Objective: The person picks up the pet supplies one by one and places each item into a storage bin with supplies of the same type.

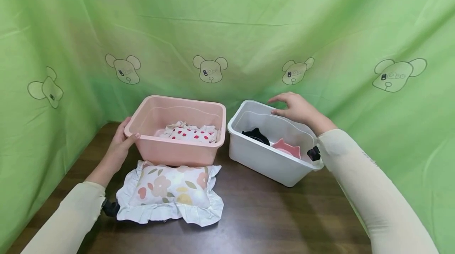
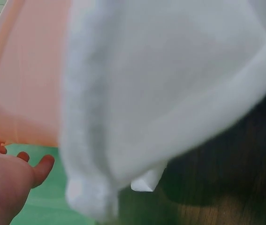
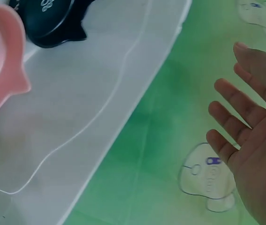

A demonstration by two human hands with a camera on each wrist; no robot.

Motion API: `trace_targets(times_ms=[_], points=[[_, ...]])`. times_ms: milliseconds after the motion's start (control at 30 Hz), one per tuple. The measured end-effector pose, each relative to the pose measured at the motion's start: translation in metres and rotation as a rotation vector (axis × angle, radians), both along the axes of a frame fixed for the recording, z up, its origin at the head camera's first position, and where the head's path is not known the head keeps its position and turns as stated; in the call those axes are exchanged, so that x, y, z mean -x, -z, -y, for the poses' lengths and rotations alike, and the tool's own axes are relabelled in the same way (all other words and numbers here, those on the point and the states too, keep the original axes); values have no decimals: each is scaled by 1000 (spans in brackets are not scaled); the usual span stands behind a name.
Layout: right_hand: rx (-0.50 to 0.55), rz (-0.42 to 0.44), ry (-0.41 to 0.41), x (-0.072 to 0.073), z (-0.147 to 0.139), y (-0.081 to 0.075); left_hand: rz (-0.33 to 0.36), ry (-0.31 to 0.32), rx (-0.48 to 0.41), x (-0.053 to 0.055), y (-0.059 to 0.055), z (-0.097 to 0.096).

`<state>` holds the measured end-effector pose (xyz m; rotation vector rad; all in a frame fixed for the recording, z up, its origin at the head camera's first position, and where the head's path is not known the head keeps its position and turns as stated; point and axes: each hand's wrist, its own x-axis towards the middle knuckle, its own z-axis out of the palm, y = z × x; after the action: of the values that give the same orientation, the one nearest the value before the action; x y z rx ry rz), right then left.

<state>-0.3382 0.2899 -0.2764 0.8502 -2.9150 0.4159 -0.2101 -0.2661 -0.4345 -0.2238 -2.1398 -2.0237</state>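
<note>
At the left corner of a pink plastic bin (image 1: 177,153), my left hand (image 1: 120,143) holds the rim, its thumb near the front edge and its fingers along the outer side. Inside lies a small white frilled pillow with red dots (image 1: 193,133). A larger floral pillow with white ruffles (image 1: 170,189) lies flat before the bin; its ruffle (image 2: 137,93) fills much of the left wrist view. My right hand (image 1: 298,110) hovers by the back rim of a white bin (image 1: 263,163), fingers spread and holding nothing. A black cat-eared bowl (image 1: 258,135) and a pink one (image 1: 288,149) sit inside.
Both bins stand on a dark wooden table (image 1: 256,214), set a little apart, the white one angled. A green curtain (image 1: 227,40) with printed bear heads hangs close behind and along both sides.
</note>
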Motion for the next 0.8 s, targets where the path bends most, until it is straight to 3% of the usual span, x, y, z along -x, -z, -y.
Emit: trace_targets(times_ms=[233, 500, 800], points=[[62, -15, 20, -25, 4, -2, 2, -3, 5, 0, 0, 5], [116, -43, -2, -55, 13, 11, -3, 4, 17, 2, 2, 10], [209, -30, 28, -86, 29, 23, 11, 2, 33, -1, 1, 15]])
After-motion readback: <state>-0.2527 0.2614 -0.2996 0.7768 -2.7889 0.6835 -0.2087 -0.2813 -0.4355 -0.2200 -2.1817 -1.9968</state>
